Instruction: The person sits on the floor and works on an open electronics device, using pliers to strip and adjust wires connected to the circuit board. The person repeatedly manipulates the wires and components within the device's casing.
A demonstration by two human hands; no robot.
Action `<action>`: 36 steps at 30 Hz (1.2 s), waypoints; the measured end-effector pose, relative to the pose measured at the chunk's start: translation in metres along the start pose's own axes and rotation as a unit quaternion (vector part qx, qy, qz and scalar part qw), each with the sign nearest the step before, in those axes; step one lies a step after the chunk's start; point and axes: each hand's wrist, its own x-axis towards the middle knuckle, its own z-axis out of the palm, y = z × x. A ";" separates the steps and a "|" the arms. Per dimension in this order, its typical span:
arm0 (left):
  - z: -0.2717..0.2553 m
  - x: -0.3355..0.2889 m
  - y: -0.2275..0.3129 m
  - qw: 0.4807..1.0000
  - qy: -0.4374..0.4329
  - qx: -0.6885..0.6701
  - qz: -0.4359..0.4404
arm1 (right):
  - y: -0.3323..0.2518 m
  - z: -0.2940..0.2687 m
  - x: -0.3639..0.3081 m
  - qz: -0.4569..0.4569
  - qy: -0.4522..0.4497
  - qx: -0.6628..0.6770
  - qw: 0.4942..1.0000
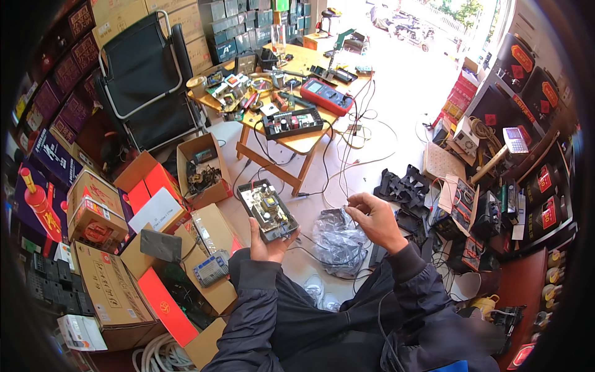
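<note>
My left hand [271, 246] is closed around the lower end of an open black charger case [268, 211], tilted toward me, its circuit board and components showing. Off to the right, my right hand [376, 221] is raised with thumb and fingertips pinched together. Thin leads run down close to those fingertips, but what the pinch holds is too small to make out. Beneath the hands, a clear plastic bag [339, 242] with dark contents lies on the floor. On the wooden table [305, 144] ahead are a red multimeter [326, 96] and a second open charger [292, 123].
Loose electronic parts and tools crowd the table. Open cardboard boxes [111, 282] stand at the left, below a folding chair [145, 74]. Black plastic pieces [403, 192] and tangled cables lie on the floor to the right, beside a cluttered shelf. Cords trail below the table.
</note>
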 end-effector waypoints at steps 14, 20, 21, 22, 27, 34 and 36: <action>0.006 -0.011 0.016 0.997 -0.039 -0.051 -0.043 | -0.011 -0.054 -0.024 0.017 0.067 0.016 0.997; 0.000 -0.009 0.005 0.994 -0.039 -0.066 -0.078 | 0.009 -0.053 -0.027 0.059 0.077 0.035 0.995; -0.001 -0.006 0.004 0.994 -0.043 -0.053 -0.086 | 0.013 -0.051 -0.027 0.055 0.076 0.051 0.994; -0.002 -0.005 0.000 0.993 -0.039 -0.072 -0.090 | 0.017 -0.047 -0.026 0.053 0.072 0.048 0.995; -0.003 -0.002 -0.006 0.996 -0.020 -0.008 -0.087 | 0.030 -0.019 -0.019 0.092 0.036 0.057 0.993; -0.006 0.002 -0.006 0.995 -0.030 -0.012 -0.094 | 0.013 0.009 0.002 0.076 0.008 0.024 0.997; -0.008 0.004 -0.008 0.996 -0.016 -0.008 -0.092 | 0.010 0.012 0.007 0.074 0.002 0.012 0.997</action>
